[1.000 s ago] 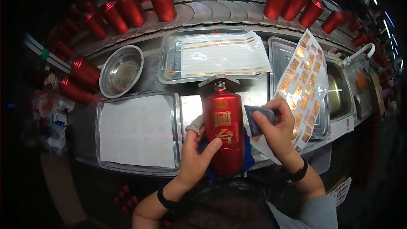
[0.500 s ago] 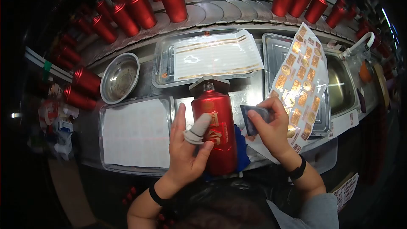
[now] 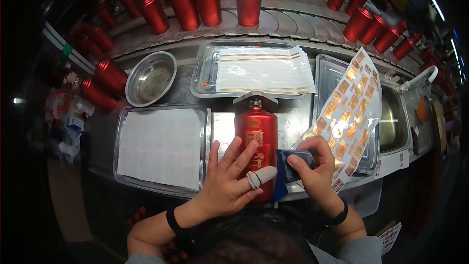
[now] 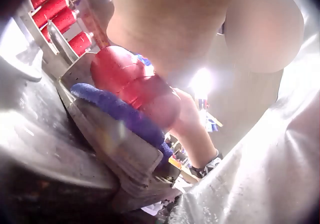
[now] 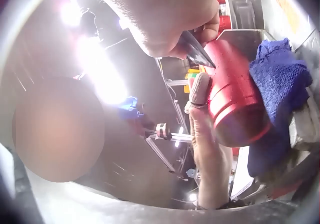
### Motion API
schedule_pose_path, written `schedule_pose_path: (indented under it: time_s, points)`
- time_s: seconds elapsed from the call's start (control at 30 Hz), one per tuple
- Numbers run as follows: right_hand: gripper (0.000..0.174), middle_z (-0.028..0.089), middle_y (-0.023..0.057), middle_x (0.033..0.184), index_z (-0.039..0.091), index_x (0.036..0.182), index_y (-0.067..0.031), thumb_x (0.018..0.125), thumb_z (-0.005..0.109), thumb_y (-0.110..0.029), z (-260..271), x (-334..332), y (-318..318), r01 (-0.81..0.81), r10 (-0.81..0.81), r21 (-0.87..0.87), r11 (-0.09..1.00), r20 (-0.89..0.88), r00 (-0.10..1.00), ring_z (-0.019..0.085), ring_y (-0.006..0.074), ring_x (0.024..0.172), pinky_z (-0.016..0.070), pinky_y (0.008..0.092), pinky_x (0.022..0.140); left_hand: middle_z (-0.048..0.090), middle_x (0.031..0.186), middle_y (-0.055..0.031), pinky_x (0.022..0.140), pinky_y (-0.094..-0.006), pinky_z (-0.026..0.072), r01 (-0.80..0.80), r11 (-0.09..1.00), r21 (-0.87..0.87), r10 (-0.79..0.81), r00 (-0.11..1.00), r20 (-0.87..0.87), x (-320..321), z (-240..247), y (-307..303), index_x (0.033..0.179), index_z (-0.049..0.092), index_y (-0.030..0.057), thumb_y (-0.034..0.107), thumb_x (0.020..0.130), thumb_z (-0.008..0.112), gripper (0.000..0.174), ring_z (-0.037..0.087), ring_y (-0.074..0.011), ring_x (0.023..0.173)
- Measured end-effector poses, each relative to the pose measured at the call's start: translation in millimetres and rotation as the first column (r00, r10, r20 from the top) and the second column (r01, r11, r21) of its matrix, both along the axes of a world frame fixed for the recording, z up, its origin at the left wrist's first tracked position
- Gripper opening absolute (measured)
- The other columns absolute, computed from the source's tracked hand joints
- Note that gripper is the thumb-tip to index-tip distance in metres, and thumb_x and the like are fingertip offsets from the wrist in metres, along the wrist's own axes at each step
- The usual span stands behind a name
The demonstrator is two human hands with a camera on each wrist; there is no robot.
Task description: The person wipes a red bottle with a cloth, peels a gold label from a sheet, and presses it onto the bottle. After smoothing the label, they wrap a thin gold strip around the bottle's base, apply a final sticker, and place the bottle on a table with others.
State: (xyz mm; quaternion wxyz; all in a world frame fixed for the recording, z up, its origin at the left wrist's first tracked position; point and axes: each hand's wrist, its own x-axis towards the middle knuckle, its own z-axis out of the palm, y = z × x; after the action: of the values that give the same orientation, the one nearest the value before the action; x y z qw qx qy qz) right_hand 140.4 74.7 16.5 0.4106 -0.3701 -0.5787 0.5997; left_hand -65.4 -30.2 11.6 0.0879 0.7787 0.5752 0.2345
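Observation:
A red bottle [image 3: 254, 122] with gold characters lies on its back on a blue cloth [image 5: 280, 74], its neck against a metal stop [image 3: 244, 99]. My left hand [image 3: 225, 185] is spread over the bottle's lower front, fingers straight. A pale finger cot [image 5: 200, 90] covers its index finger, which lies across the bottle. My right hand [image 3: 316, 171] pinches a dark, flat scraper-like piece [image 3: 298, 161] between thumb and fingers. In the right wrist view, that piece's edge is right at the bottle's side.
A tray with white sheets [image 3: 161, 146] lies left; behind it is a metal bowl [image 3: 151, 79]. Another tray holds gold-striped sheets [image 3: 266, 71]. A gold sticker sheet [image 3: 349, 112] hangs over the right tray, beside a sink [image 3: 393, 122]. Red bottles [image 3: 249, 2] line a conveyor [image 3: 288, 19].
My left hand has gone from the bottle's left side to spread across its front. My right hand has brought the flat piece lower and against the bottle's right side. Conveyor bottles have shifted.

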Motion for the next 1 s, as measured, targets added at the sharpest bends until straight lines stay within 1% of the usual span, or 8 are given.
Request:
schedule_pose_path:
  time_s: [0.1, 0.17, 0.2, 0.27, 0.47, 0.57, 0.87, 1.0]
  points:
    - [0.024, 0.06, 0.0049, 0.085, 0.056, 0.096, -0.0016, 0.085, 0.076, -0.009, -2.0, -6.3, -1.8, -0.033, 0.021, 0.17, 0.985, 0.071, 0.997, 0.057, 0.0079, 0.077, 0.0463, 0.0227, 0.068, 0.02, 0.162, -0.0202, 0.114, -0.0622, 0.0, -0.083, 0.997, 0.006, 0.082, 0.993, 0.085, -14.0, -8.7, 0.0, 0.129, 0.067, 0.0291, 0.047, 0.097, 0.053, 0.04, 0.011, -0.0402, 0.15]
    - [0.023, 0.06, 0.0052, 0.085, 0.056, 0.095, -0.0013, 0.085, 0.075, -0.009, -9.7, -11.7, -3.9, -0.021, 0.007, 0.189, 0.982, 0.078, 0.997, 0.057, 0.0082, 0.077, 0.0462, 0.023, 0.068, 0.018, 0.162, -0.0222, 0.114, -0.0636, -0.0009, -0.137, 0.991, -0.009, 0.137, 0.985, 0.103, -22.2, -9.4, 3.3, 0.129, 0.067, 0.0263, 0.05, 0.099, 0.047, 0.043, 0.011, -0.0411, 0.15]
    - [0.023, 0.06, 0.0054, 0.085, 0.056, 0.095, -0.0012, 0.085, 0.075, -0.01, -10.9, -14.0, -5.2, -0.015, -0.001, 0.198, 0.98, 0.082, 0.997, 0.057, 0.0084, 0.077, 0.0462, 0.0231, 0.068, 0.02, 0.161, -0.0222, 0.113, -0.0649, 0.0014, -0.142, 0.99, -0.011, 0.142, 0.983, 0.117, -24.7, -9.9, 4.9, 0.13, 0.066, 0.0294, 0.048, 0.098, 0.049, 0.04, 0.014, -0.042, 0.149]
    - [0.023, 0.06, 0.0051, 0.086, 0.055, 0.095, -0.0008, 0.086, 0.075, -0.009, -8.7, -14.6, -7.1, -0.013, -0.001, 0.156, 0.988, 0.091, 0.996, 0.057, 0.0089, 0.077, 0.0464, 0.0234, 0.068, 0.023, 0.159, -0.0222, 0.111, -0.0675, 0.0059, -0.153, 0.988, -0.017, 0.154, 0.977, 0.145, -26.1, -9.6, 6.8, 0.132, 0.063, 0.0356, 0.045, 0.097, 0.053, 0.037, 0.019, -0.0436, 0.146]
    - [0.023, 0.059, 0.0053, 0.089, 0.054, 0.096, -0.0004, 0.087, 0.073, -0.008, -9.6, -14.7, -8.0, -0.001, -0.028, 0.245, 0.969, 0.116, 0.993, 0.056, 0.009, 0.077, 0.0465, 0.0231, 0.068, 0.024, 0.159, -0.0204, 0.111, -0.0683, 0.0066, -0.146, 0.989, 0.032, 0.144, 0.987, 0.074, -31.1, 10.5, 33.1, 0.13, 0.064, 0.0332, 0.043, 0.095, 0.056, 0.037, 0.02, -0.0426, 0.147]
    - [0.023, 0.059, 0.0052, 0.089, 0.054, 0.097, -0.0006, 0.087, 0.073, -0.008, -6.2, -17.8, -10.1, 0.002, -0.037, 0.263, 0.965, 0.129, 0.991, 0.056, 0.0089, 0.077, 0.0465, 0.0231, 0.068, 0.02, 0.162, -0.0185, 0.114, -0.0651, 0.0016, -0.111, 0.992, 0.052, 0.109, 0.994, 0.032, -36.1, 14.5, 47.9, 0.128, 0.067, 0.0287, 0.045, 0.098, 0.051, 0.037, 0.017, -0.0409, 0.149]
    - [0.024, 0.06, 0.004, 0.085, 0.053, 0.098, -0.0008, 0.088, 0.073, -0.009, -3.7, -15.5, -11.1, -0.004, -0.027, 0.221, 0.975, 0.139, 0.99, 0.057, 0.0083, 0.075, 0.0472, 0.0232, 0.067, 0.02, 0.162, -0.0174, 0.115, -0.0625, 0.0018, -0.262, 0.964, -0.052, 0.267, 0.948, 0.172, -37.7, -3.4, 23.3, 0.131, 0.065, 0.0288, 0.045, 0.099, 0.049, 0.039, 0.018, -0.0412, 0.148]
    - [0.024, 0.06, 0.004, 0.084, 0.053, 0.098, -0.0008, 0.088, 0.073, -0.009, -2.0, -15.8, -9.1, -0.014, -0.02, 0.223, 0.975, 0.148, 0.989, 0.058, 0.0081, 0.075, 0.0472, 0.0232, 0.066, 0.024, 0.161, -0.0177, 0.115, -0.0632, 0.0037, -0.179, 0.984, 0.023, 0.175, 0.978, 0.118, -39.8, 2.1, 31.2, 0.133, 0.063, 0.0273, 0.046, 0.1, 0.047, 0.042, 0.021, -0.0413, 0.148]
